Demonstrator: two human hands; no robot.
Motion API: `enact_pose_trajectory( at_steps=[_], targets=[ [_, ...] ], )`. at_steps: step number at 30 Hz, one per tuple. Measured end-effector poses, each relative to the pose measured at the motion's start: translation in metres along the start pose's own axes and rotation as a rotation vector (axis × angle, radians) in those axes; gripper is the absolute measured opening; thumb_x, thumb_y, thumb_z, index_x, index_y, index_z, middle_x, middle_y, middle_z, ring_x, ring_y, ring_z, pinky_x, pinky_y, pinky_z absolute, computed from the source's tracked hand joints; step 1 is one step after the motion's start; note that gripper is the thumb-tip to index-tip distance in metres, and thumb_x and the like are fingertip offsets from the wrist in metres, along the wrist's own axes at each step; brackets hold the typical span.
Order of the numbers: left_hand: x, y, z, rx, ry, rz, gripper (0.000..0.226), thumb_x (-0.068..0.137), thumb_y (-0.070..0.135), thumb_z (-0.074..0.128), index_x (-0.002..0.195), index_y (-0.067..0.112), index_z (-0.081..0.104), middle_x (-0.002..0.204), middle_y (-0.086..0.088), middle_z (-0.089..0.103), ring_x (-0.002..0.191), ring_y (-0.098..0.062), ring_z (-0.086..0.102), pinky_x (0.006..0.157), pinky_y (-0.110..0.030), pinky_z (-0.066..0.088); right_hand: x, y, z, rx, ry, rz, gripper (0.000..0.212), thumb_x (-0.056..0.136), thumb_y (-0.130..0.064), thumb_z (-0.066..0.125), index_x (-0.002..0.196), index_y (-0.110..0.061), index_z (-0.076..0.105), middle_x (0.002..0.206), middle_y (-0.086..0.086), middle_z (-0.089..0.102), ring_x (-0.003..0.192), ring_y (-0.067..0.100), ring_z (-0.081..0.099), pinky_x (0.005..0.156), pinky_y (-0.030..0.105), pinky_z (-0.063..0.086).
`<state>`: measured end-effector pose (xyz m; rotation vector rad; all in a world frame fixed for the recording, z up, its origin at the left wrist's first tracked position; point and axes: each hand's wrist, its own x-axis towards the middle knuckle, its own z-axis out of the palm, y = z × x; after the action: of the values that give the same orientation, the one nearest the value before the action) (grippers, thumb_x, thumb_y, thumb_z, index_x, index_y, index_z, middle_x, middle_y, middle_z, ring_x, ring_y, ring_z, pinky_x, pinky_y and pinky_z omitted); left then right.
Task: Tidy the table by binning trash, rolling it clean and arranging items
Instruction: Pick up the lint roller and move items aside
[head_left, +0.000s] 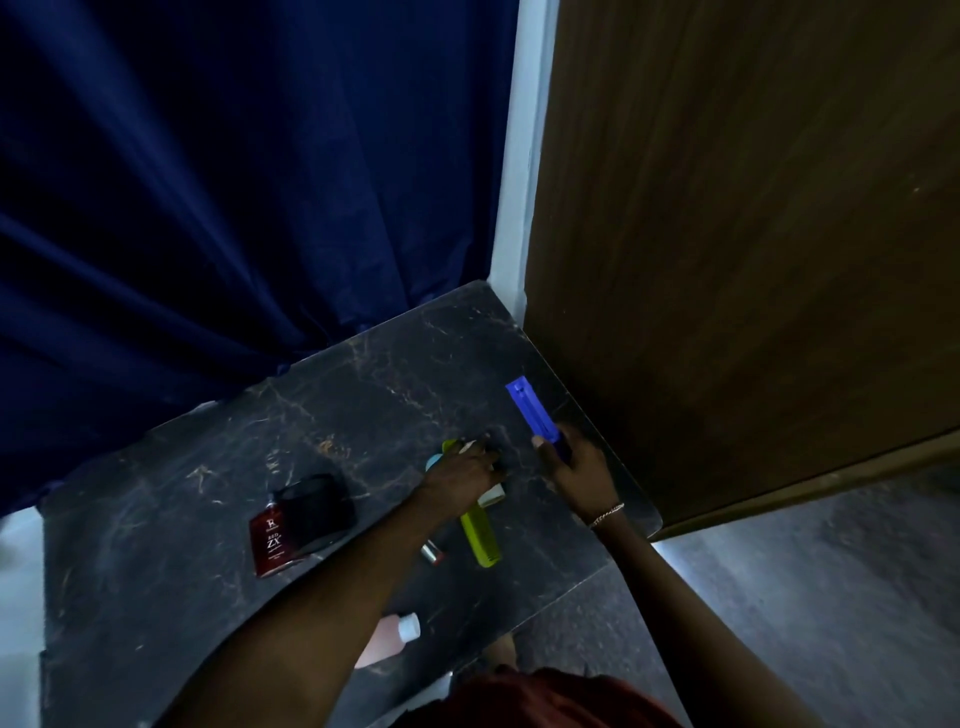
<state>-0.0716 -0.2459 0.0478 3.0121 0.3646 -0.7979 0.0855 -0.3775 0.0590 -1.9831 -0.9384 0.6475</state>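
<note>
A dark marble table (156, 519) fills the lower middle. My right hand (574, 465) grips the near end of a long blue flat item (530, 410), which lies near the table's right edge. My left hand (470, 467) rests on the table over a small pale object (493, 496) and a light blue item (432, 461); whether it grips anything is hidden. A yellow-green stick-shaped item (480, 535) lies under and in front of that hand. A red perfume bottle (270, 543) lies beside a black round case (317, 506).
A small red-tipped tube (432, 552) lies by the yellow-green item. A pink bottle with a white cap (392, 634) lies near the front edge under my left forearm. A blue curtain (234, 182) hangs behind, a wooden door (753, 234) at right.
</note>
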Motion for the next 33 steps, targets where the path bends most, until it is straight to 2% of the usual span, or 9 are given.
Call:
enact_pose_trajectory(
  at_steps=[7, 10, 12, 15, 18, 23, 25, 30, 33],
  targets=[
    [0.001, -0.002, 0.001, -0.037, 0.05, -0.005, 0.046, 0.111, 0.023, 0.027, 0.155, 0.03, 0.039, 0.164, 0.007, 0.035, 0.158, -0.022, 0.016, 0.127, -0.048, 0.012, -0.004, -0.004, -0.006, 0.012, -0.045, 0.043, 0.027, 0.095, -0.047, 0.057, 0.111, -0.025, 0.062, 0.083, 0.002, 0.066, 0.076, 0.018, 0.065, 0.075, 0.047, 0.056],
    [-0.002, -0.006, -0.005, -0.19, 0.186, -0.043, 0.046, 0.104, 0.026, 0.047, 0.151, 0.032, 0.046, 0.156, 0.006, 0.045, 0.151, -0.021, 0.032, 0.123, -0.041, 0.022, -0.008, -0.013, -0.013, 0.015, -0.018, 0.036, 0.025, 0.096, -0.045, 0.057, 0.108, -0.024, 0.063, 0.081, 0.003, 0.066, 0.074, 0.02, 0.064, 0.072, 0.046, 0.054],
    [-0.007, -0.008, -0.01, -0.399, 0.338, -0.104, 0.049, 0.095, 0.02, 0.061, 0.143, 0.026, 0.055, 0.144, 0.001, 0.056, 0.138, -0.024, 0.047, 0.114, -0.039, 0.035, -0.011, -0.021, -0.02, 0.01, -0.011, 0.024, 0.024, 0.096, -0.043, 0.058, 0.106, -0.022, 0.063, 0.082, 0.004, 0.066, 0.074, 0.021, 0.064, 0.072, 0.045, 0.054],
    [-0.018, -0.014, -0.019, -0.814, 0.579, -0.212, 0.048, 0.088, 0.01, 0.071, 0.135, 0.015, 0.063, 0.126, -0.008, 0.062, 0.119, -0.028, 0.059, 0.103, -0.04, 0.046, -0.016, -0.035, -0.031, 0.038, -0.014, -0.005, 0.019, 0.097, -0.04, 0.058, 0.106, -0.023, 0.063, 0.083, 0.006, 0.067, 0.073, 0.02, 0.064, 0.069, 0.032, 0.051],
    [-0.036, -0.021, -0.027, -1.059, 0.757, -0.263, 0.047, 0.089, 0.012, 0.074, 0.135, 0.017, 0.063, 0.122, -0.001, 0.059, 0.113, -0.019, 0.06, 0.1, -0.032, 0.048, -0.018, -0.05, -0.042, -0.011, -0.028, -0.087, 0.017, 0.098, -0.037, 0.059, 0.103, -0.022, 0.062, 0.081, 0.005, 0.064, 0.069, 0.013, 0.058, 0.061, 0.015, 0.041],
    [-0.07, -0.032, -0.033, -1.095, 0.89, -0.33, 0.048, 0.087, 0.015, 0.078, 0.133, 0.023, 0.064, 0.119, 0.002, 0.056, 0.11, 0.006, 0.054, 0.094, -0.006, 0.039, -0.016, -0.071, -0.044, -0.123, -0.114, -0.24, 0.023, 0.098, -0.034, 0.059, 0.11, -0.015, 0.062, 0.082, 0.002, 0.063, 0.07, 0.01, 0.058, 0.063, 0.015, 0.04],
    [-0.082, -0.035, -0.031, -1.093, 0.924, -0.36, 0.05, 0.086, 0.012, 0.08, 0.133, 0.022, 0.065, 0.12, 0.002, 0.056, 0.112, 0.009, 0.054, 0.094, -0.003, 0.037, -0.015, -0.079, -0.038, -0.144, -0.162, -0.315, 0.024, 0.098, -0.034, 0.059, 0.111, -0.014, 0.062, 0.085, -0.001, 0.064, 0.073, 0.007, 0.059, 0.068, 0.019, 0.045],
    [-0.111, -0.046, -0.027, -1.095, 0.973, -0.447, 0.053, 0.086, 0.01, 0.079, 0.134, 0.027, 0.064, 0.119, 0.006, 0.051, 0.113, -0.004, 0.057, 0.096, -0.008, 0.041, -0.006, -0.097, -0.022, -0.258, -0.271, -0.42, 0.03, 0.098, -0.038, 0.056, 0.116, -0.014, 0.063, 0.1, 0.005, 0.07, 0.094, 0.023, 0.067, 0.082, 0.036, 0.053],
    [-0.124, -0.052, -0.025, -1.0, 0.964, -0.467, 0.057, 0.086, 0.006, 0.077, 0.137, 0.027, 0.062, 0.119, 0.008, 0.047, 0.115, -0.015, 0.054, 0.104, -0.022, 0.043, 0.001, -0.108, -0.015, -0.409, -0.306, -0.449, 0.032, 0.096, -0.043, 0.055, 0.117, -0.02, 0.061, 0.104, 0.004, 0.071, 0.098, 0.028, 0.068, 0.081, 0.038, 0.054]
  ],
)
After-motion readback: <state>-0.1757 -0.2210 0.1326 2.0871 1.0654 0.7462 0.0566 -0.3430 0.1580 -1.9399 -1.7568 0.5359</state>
